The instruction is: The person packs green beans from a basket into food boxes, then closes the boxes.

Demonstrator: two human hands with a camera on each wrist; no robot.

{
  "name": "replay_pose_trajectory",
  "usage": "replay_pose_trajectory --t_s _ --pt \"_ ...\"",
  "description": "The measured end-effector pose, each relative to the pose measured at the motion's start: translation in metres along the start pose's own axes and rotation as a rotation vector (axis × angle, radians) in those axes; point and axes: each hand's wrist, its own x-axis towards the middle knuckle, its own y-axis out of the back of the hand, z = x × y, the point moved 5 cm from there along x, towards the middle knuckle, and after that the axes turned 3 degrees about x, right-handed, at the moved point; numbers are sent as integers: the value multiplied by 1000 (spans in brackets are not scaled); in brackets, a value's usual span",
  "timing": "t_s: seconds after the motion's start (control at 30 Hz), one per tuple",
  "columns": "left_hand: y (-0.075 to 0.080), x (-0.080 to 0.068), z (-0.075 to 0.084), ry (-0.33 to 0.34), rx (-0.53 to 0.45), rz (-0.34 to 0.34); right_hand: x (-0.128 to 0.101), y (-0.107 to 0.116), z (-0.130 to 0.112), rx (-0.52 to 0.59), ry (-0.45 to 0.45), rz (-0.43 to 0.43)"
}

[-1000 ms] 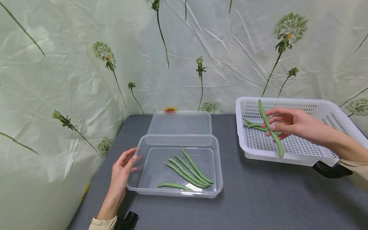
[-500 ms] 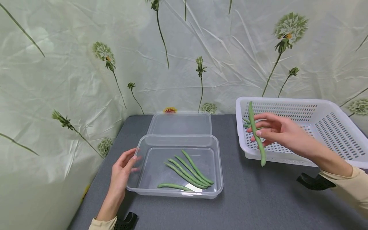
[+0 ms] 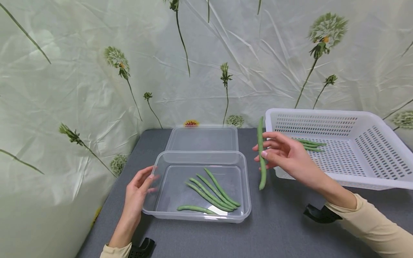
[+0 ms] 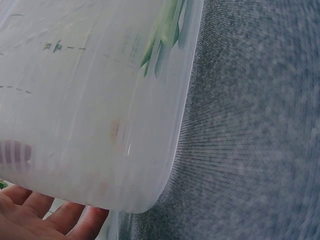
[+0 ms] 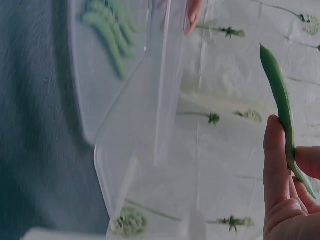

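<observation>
In the head view my right hand (image 3: 287, 154) pinches a single green bean (image 3: 260, 157) between thumb and fingers, just left of the white basket. The bean stands nearly upright in the air, and the right wrist view shows the same green bean (image 5: 280, 95) in the grip. My left hand (image 3: 137, 191) holds the left wall of a clear plastic container (image 3: 200, 215), the thumb at the rim. Several green beans (image 3: 213, 191) lie inside, mostly fanned toward its right front corner. More beans (image 3: 311, 144) rest in the white perforated basket (image 3: 338, 175).
Behind the container lies a flat translucent lid (image 3: 203, 138) on the grey tabletop (image 3: 258, 229). A flower-printed sheet (image 3: 200, 71) hangs as the backdrop behind and to the left. The basket occupies the table's back right.
My right hand has carried the green bean leftward out from over the basket, turning it more upright. The beans left in the basket show more fully. My left hand and the container stay still.
</observation>
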Motion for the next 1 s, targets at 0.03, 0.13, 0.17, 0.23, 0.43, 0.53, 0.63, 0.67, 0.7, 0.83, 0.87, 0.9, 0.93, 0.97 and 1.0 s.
replay_pose_trajectory --t_s 0.03,0.13,0.17,0.23,0.43,0.53,0.63,0.67,0.7,0.83,0.87,0.9,0.93,0.97,1.0 --pt "0 0 0 -3 1 0 1 -4 1 6 2 5" --pt "0 0 1 -6 5 3 4 -18 6 50 18 20" --pt "0 0 1 -7 3 3 5 -22 8 66 26 26" --pt "0 0 1 -7 -1 4 7 -31 12 97 30 39" --pt "0 1 0 4 -3 4 13 -56 25 99 -1 33" --pt "0 1 0 9 1 6 20 -66 32 35 -24 11" --pt "0 1 1 4 1 6 27 -73 38 -51 -55 -17" --pt "0 2 1 2 1 5 30 -75 41 -82 -65 -31" --pt "0 1 1 0 4 4 32 -76 43 -116 -73 -48" --pt "0 1 0 1 8 4 41 -82 52 -218 -100 -136" --pt "-1 1 0 2 10 4 43 -82 54 -237 -103 -155" --pt "0 0 0 3 11 5 45 -83 56 -252 -110 -169" --pt "0 0 -1 4 9 7 46 -83 57 -262 -120 -179" --pt "0 1 -1 5 8 8 48 -83 58 -276 -130 -187" --pt "0 1 -1 4 10 7 49 -83 59 -292 -140 -193"
